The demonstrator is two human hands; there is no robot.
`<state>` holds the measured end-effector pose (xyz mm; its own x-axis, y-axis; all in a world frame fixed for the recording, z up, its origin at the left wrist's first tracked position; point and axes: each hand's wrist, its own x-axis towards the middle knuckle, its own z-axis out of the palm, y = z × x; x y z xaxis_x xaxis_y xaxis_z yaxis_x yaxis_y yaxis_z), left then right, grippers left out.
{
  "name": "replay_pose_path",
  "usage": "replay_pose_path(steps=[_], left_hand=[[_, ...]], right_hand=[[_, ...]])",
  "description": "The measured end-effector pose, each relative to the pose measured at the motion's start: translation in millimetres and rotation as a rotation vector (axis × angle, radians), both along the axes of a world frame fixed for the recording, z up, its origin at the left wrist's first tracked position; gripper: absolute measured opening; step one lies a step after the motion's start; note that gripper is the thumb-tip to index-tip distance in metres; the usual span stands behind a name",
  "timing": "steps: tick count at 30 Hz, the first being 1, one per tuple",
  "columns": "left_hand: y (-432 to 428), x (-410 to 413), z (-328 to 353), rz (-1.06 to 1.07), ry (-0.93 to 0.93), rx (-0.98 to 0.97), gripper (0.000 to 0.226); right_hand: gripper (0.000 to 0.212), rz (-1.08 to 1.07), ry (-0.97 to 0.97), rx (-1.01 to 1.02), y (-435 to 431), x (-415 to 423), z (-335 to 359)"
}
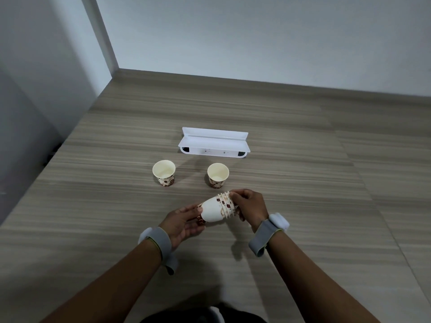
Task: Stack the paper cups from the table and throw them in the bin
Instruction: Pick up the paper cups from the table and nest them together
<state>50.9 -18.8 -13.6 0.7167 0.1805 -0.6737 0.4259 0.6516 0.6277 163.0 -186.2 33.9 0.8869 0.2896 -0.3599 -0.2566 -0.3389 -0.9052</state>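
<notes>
A stack of several nested paper cups (215, 209) lies tilted on its side between my hands, a little above the wooden table (303, 183). My left hand (184, 223) holds the stack's bottom end. My right hand (250, 209) grips the rims at the open end. Two single paper cups with brown print stand upright behind the stack: one on the left (164, 172) and one on the right (218, 175). No bin is in view.
A white open socket box (213, 143) is set in the table behind the cups. Grey walls stand at the back and left, where the table's left edge drops off. Both wrists wear grey bands.
</notes>
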Motion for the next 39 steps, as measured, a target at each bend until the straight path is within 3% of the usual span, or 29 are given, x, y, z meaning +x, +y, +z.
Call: replay_pose_path(steps=[8,11,14,19,26,30,35,39], left_hand=[[19.5,-16.8,-4.4,0.067,0.031,0.023,0.035],[28.0,-23.5,-3.9,0.100,0.036,0.042,0.036],[38.8,-31.5,-4.8,0.140,0.038,0.037,0.037],[48.6,-40.7,-5.1,0.199,0.033,0.016,0.038],[57.5,-49.9,-11.5,0.282,0.046,0.002,0.035],[61.7,-54.1,-12.3,0.311,0.049,-0.009,0.028],[64.1,-57.9,-11.0,0.343,0.047,-0.022,0.029],[63.8,-62.0,-9.4,0.358,0.043,-0.022,0.025]], right_hand=[[0.010,0.133,0.008,-0.026,28.9,0.6,-9.0],[0.020,0.129,-0.021,-0.056,41.0,8.2,-10.7],[0.012,0.208,-0.216,-0.235,55.3,21.9,-11.4],[0.037,0.509,-0.619,-0.561,64.3,37.1,-21.6],[0.030,0.665,-0.663,-0.783,69.1,42.2,-31.7],[0.024,0.568,-0.623,-0.680,68.7,40.4,-31.2],[0.016,0.266,-0.329,-0.326,80.3,29.6,-13.8],[0.012,0.199,-0.241,-0.203,89.7,21.3,-10.4]])
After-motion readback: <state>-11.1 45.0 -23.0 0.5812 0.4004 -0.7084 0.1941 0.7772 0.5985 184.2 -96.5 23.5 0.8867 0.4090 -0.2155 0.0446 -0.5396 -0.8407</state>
